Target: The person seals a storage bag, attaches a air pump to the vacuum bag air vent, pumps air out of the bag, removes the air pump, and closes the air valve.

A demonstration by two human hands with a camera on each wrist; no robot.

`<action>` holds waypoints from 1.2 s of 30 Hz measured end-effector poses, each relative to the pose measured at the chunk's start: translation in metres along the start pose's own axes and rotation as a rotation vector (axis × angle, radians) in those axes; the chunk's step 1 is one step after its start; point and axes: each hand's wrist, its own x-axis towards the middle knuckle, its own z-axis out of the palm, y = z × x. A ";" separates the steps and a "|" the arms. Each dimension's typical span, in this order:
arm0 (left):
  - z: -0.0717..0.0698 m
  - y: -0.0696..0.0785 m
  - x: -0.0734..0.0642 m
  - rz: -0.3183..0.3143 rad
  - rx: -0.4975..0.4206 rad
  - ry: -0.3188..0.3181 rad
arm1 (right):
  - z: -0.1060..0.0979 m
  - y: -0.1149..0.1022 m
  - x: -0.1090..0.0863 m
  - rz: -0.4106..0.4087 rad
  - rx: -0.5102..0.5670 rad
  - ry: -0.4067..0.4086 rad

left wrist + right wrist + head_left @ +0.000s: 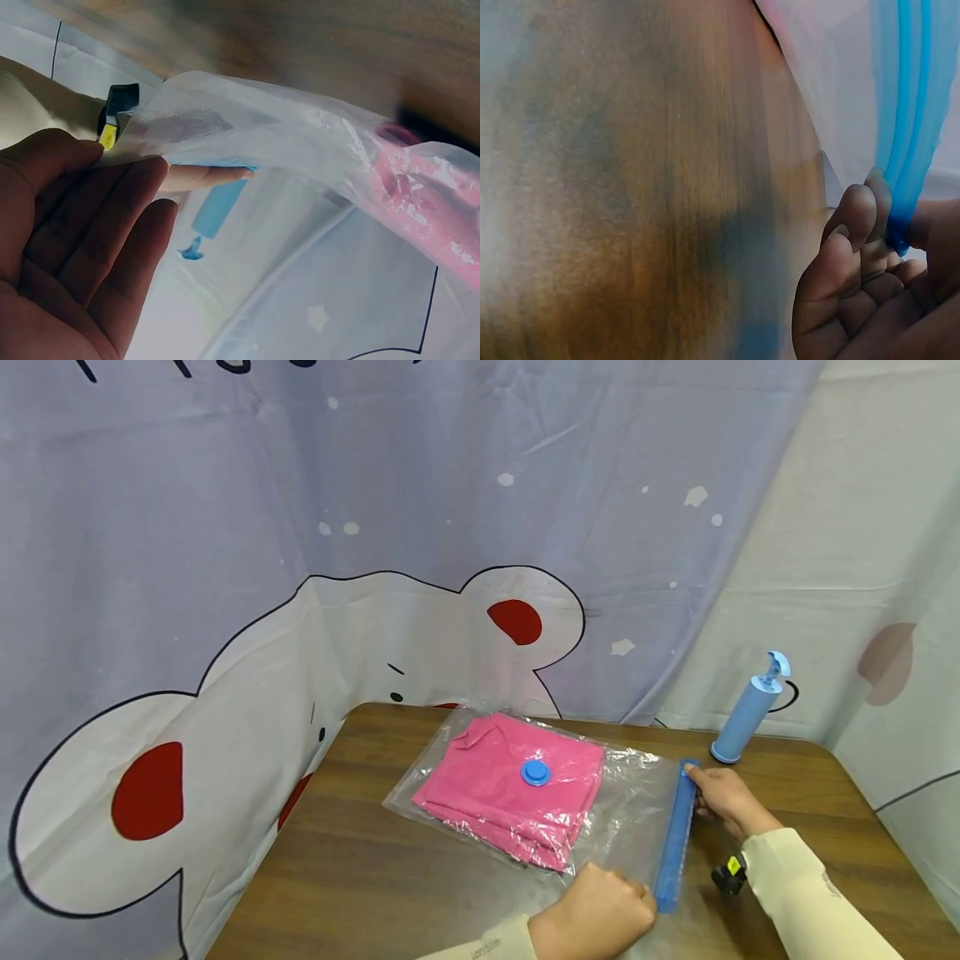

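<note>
A clear plastic vacuum storage bag (637, 802) lies across the table with a folded pink garment (480, 777) inside it. A round blue valve (536, 772) sits on the bag over the cloth. Along the bag's right end runs a blue zip seal strip (678, 843). My left hand (596, 914) pinches the near corner of that end between thumb and fingers. At the strip's far end my right hand (723, 797) pinches the other corner, as the right wrist view also shows with the blue strip (911, 97) between thumb and fingers.
A light blue hand pump (746, 718) stands upright at the table's back right, beyond the right hand. The brown wooden table (337, 860) meets a printed curtain (420, 510) at the back. A black and yellow wrist device (730, 872) is on the right wrist.
</note>
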 end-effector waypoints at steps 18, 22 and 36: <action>-0.010 0.002 -0.001 -0.026 -0.013 -0.015 | -0.006 0.005 -0.001 0.036 -0.032 -0.098; -0.010 0.003 0.005 -0.033 -0.022 -0.041 | -0.003 0.008 -0.016 0.031 -0.091 -0.173; 0.009 0.005 0.053 -0.104 0.044 -0.078 | 0.004 -0.001 -0.059 -0.007 -0.038 -0.349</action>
